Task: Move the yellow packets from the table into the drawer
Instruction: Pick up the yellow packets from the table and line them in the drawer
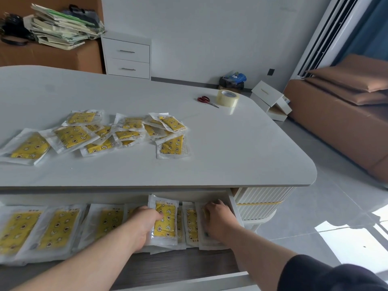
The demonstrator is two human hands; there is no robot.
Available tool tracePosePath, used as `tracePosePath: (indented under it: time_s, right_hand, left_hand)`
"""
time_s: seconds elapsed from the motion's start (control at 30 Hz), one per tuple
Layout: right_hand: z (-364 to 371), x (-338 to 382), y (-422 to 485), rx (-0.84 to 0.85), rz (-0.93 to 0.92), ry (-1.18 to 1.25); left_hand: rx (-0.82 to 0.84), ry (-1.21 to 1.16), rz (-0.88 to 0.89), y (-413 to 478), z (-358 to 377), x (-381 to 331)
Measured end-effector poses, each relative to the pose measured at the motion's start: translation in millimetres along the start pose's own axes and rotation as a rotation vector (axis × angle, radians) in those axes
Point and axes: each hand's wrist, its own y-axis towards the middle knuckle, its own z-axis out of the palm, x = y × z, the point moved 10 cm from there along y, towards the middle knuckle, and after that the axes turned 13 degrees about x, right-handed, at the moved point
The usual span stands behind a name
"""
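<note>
My left hand [144,224] pinches a packet [167,217] by its edge in the drawer [178,263]; seemingly light, floppy, slick film; right hand [216,217] rests on neighbours [191,223], grip unclear.

The fingers of the left hand [142,225] are out of sight behind the upright clear packet with a yellow patterned insert [165,219] in the open white drawer [235,206]. The fingertips of the right hand [216,219] are buried among the packets at the drawer's right end, so whether they pinch one cannot be told. The row of like packets [54,227] in the drawer's left part is smeared and runs off the left edge, as does the leftmost packet [25,148] of the overlapping heap on the white rounded tabletop [252,143], and the print on the clear tape roll [228,97] is too small to read.
</note>
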Motion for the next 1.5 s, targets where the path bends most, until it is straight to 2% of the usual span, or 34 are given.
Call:
tracePosePath:
  time_s: [0.13,0.3,0.43,0.6,0.73,0.97,1.1,1.2,1.3,1.4,1.5]
  right_hand:
    - [6.9,13.7,-10.8,0.088,-0.146,-0.232]
    - [25.9,12.2,-13.8,0.279,-0.175,-0.407]
    - [28.8,12.4,-13.2,0.238,-0.185,-0.513]
    - [23.9,9.6,-9.0,0.156,-0.177,-0.439]
    - [24.1,8.3,-4.4,0.201,-0.17,-0.365]
    - [-13.5,3.3,-7.2,0.073,-0.123,0.015]
    - [-27.2,4.6,-20.4,0.093,-0.108,0.141]
    - [-42.2,5.7,-42.3,0.137,-0.132,0.115]
    - [-57.3,-8.4,-57.6,0.084,-0.129,0.161]
    - [-56.3,-14.2,-57.8,0.039,-0.102,0.209]
    - [-46.3,0.6,-43.0,0.077,-0.125,0.169]
  left_hand:
    - [-0.01,-0.006,-0.006,-0.7,-1.4,0.9]
    - [-0.006,-0.007,-0.017,0.7,-1.7,2.2]
    - [0.009,-0.017,-0.017,-4.8,0.9,0.1]
    - [0.008,-0.019,-0.022,-3.8,-0.1,1.6]
    - [-0.007,-0.025,-0.016,-7.6,0.7,-0.1]
    - [-0.054,0.026,0.018,-16.6,-1.6,-5.4]
    - [-0.026,0.005,-0.022,-21.0,0.8,-5.2]
    - [-0.021,0.014,-0.025,-24.9,4.9,-7.6]
    - [-0.059,0.049,-0.019,-28.4,8.2,-11.0]
    - [-0.11,0.087,-0.025,-27.9,10.1,-14.9]
    - [-0.174,0.169,-0.048,-27.3,12.9,-18.9]
